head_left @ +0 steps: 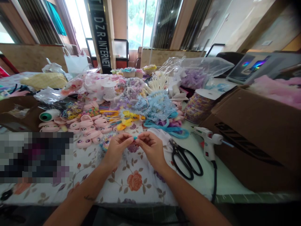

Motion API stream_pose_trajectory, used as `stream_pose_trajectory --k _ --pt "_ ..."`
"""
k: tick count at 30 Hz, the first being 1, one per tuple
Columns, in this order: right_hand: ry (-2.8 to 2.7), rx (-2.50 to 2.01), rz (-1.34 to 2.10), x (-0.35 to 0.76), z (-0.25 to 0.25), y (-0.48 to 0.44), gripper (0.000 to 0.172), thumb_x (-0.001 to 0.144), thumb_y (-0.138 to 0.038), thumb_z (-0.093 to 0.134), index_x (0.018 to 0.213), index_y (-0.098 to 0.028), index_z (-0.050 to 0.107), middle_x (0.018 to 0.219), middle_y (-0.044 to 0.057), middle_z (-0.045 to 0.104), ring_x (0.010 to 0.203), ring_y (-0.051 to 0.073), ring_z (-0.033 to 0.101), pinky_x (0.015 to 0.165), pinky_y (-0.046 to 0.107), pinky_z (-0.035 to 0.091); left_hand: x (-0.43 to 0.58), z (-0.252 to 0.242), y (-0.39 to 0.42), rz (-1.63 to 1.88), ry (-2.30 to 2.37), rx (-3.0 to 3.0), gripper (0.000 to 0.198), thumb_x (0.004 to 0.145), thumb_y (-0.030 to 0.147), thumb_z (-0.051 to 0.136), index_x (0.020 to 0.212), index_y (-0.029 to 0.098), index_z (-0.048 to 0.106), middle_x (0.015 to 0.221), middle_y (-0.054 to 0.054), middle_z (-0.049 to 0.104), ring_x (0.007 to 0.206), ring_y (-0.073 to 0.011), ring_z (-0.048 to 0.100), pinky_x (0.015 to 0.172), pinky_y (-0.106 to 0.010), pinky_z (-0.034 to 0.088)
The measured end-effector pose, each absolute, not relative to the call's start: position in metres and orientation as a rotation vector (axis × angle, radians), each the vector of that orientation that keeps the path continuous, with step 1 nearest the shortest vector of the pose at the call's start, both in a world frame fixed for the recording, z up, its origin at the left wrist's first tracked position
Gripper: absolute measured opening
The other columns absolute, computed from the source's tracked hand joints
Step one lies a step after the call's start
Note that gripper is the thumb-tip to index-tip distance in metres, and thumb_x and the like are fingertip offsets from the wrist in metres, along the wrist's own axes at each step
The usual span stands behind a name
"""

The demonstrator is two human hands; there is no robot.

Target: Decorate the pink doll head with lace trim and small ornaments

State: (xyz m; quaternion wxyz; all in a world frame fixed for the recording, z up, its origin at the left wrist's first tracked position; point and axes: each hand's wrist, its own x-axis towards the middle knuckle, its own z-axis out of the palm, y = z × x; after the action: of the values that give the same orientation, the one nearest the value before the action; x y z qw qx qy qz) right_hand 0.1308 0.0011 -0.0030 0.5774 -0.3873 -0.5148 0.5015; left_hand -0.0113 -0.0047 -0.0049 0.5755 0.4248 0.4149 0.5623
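Note:
My left hand (119, 145) and my right hand (150, 147) meet over the flowered tablecloth (125, 169). Between the fingertips of both is a small teal piece (134, 138), too small to make out its kind. Each hand pinches it from its own side. Beside my left hand lies a fluffy, multicoloured yarn item (106, 142), partly hidden behind the hand. Black-handled scissors (185, 159) rest on the table to the right of my right hand. Past the fingertips lie yellow ribbon pieces (127, 120) and a bundle of blue cord (174, 130).
Several pink face-like pieces (87, 129) lie at the left, near a thread cone (50, 115). A glue gun (209, 141) with a black cable and a large cardboard box (256, 135) stand at the right. Blue frilly trim (155, 105) and a yarn spool (199, 105) fill the back.

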Motion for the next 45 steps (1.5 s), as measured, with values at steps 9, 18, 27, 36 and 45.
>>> stream_pose_trajectory --k 9,18,27,36,45 --pt "-1.239 -0.912 1.138 0.1315 -0.0042 0.0017 0.018 0.071 -0.03 0.075 0.077 -0.021 0.061 0.069 -0.002 0.062 0.06 0.013 0.058 0.058 0.025 0.049 -0.0114 -0.0049 -0.0039 1.305 0.959 0.99 0.015 0.072 0.03 0.073 0.076 0.016 0.068 0.072 -0.001 0.066 0.071 -0.013 0.062 0.072 -0.025 0.05" --pt "-1.275 -0.927 1.117 0.1322 -0.0033 0.0011 0.017 0.073 -0.032 0.072 0.078 -0.021 0.061 0.069 -0.001 0.061 0.06 0.013 0.058 0.058 0.026 0.049 -0.0115 -0.0036 -0.0049 1.295 0.956 0.996 0.015 0.073 0.029 0.073 0.076 0.016 0.068 0.072 -0.001 0.065 0.07 -0.0133 0.061 0.071 -0.026 0.05" --pt "-1.247 -0.928 1.158 0.1329 -0.0018 0.0012 0.019 0.07 -0.031 0.075 0.077 -0.021 0.06 0.067 -0.002 0.061 0.06 0.013 0.058 0.058 0.026 0.049 -0.0117 -0.0031 -0.0055 1.286 0.928 1.006 0.014 0.073 0.029 0.072 0.077 0.016 0.068 0.074 -0.001 0.065 0.07 -0.012 0.061 0.072 -0.024 0.049" --pt "-1.193 -0.925 1.238 0.133 0.0005 0.0014 0.021 0.068 -0.031 0.076 0.077 -0.02 0.06 0.064 -0.002 0.061 0.057 0.012 0.058 0.056 0.025 0.048 -0.0106 0.0 -0.0058 1.26 0.89 1.006 0.017 0.074 0.031 0.072 0.078 0.016 0.067 0.077 -0.002 0.063 0.072 -0.0125 0.059 0.075 -0.026 0.05" --pt "-1.182 -0.928 1.27 0.1337 0.0003 0.0027 0.022 0.067 -0.03 0.077 0.077 -0.019 0.059 0.063 -0.003 0.061 0.057 0.011 0.057 0.055 0.023 0.048 -0.0115 -0.0051 -0.003 1.231 0.865 0.991 0.02 0.074 0.033 0.072 0.08 0.015 0.068 0.078 -0.003 0.063 0.073 -0.0128 0.059 0.076 -0.027 0.051"
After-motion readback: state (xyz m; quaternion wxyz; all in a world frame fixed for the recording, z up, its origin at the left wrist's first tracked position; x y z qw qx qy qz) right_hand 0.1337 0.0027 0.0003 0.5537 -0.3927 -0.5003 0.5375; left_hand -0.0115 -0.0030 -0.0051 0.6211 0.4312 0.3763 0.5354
